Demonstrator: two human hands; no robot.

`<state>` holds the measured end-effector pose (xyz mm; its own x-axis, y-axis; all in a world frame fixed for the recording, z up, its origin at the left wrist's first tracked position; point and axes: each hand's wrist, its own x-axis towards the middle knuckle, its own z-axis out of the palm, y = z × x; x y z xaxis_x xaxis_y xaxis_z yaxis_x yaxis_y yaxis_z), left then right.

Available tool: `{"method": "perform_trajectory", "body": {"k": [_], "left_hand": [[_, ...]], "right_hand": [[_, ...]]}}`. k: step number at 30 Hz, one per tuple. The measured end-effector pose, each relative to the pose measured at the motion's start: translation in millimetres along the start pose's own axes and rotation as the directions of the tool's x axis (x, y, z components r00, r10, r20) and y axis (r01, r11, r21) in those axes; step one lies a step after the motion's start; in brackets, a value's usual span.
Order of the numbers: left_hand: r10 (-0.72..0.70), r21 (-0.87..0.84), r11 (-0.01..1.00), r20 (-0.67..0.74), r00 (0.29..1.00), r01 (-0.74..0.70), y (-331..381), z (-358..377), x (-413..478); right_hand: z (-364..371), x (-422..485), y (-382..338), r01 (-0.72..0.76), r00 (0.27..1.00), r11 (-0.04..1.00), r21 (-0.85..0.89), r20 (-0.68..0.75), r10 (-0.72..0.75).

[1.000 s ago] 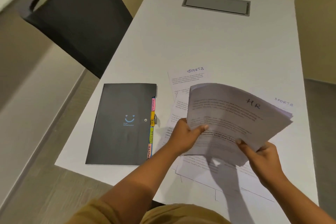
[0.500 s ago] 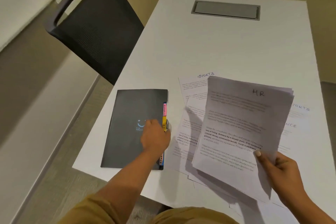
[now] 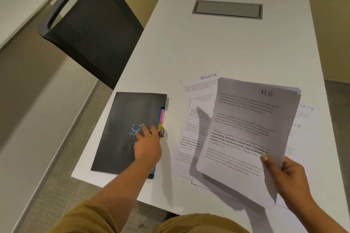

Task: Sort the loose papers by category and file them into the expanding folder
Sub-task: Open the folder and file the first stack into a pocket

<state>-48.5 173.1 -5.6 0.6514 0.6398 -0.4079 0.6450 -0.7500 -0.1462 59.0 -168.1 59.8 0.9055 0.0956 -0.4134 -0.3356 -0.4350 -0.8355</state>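
Note:
The black expanding folder (image 3: 123,130) lies closed on the white table (image 3: 217,47), coloured tabs sticking out of its right edge. My left hand (image 3: 147,143) rests on the folder's cover near the clasp, fingers reaching over the blue smile mark. My right hand (image 3: 284,174) grips a stack of printed papers (image 3: 246,134) by its lower right corner; the top sheet is marked "HR". The stack hangs tilted above loose papers (image 3: 197,119) spread on the table, some headed "SPORTS".
A black mesh chair (image 3: 91,30) stands at the table's left side. A grey cable hatch (image 3: 227,9) is set into the far end of the table. The table's near edge runs just below the folder.
My left hand let go of the paper stack, crossed to the folder and now lies further onto its cover. My right hand keeps the stack alone.

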Motion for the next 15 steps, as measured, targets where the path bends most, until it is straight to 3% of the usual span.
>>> {"method": "perform_trajectory", "body": {"k": [9,15], "left_hand": [[0.041,0.199,0.979,0.053,0.998,-0.050,-38.2,-54.1,4.8],[0.046,0.015,0.999,-0.178,0.983,-0.044,-33.8,-76.4,-1.9]], "right_hand": [[2.7,-1.4,-2.1,0.016,1.000,1.000,-0.019,0.015,-0.016],[5.9,0.1,-7.3,0.026,1.000,1.000,-0.018,0.018,-0.026]]}}
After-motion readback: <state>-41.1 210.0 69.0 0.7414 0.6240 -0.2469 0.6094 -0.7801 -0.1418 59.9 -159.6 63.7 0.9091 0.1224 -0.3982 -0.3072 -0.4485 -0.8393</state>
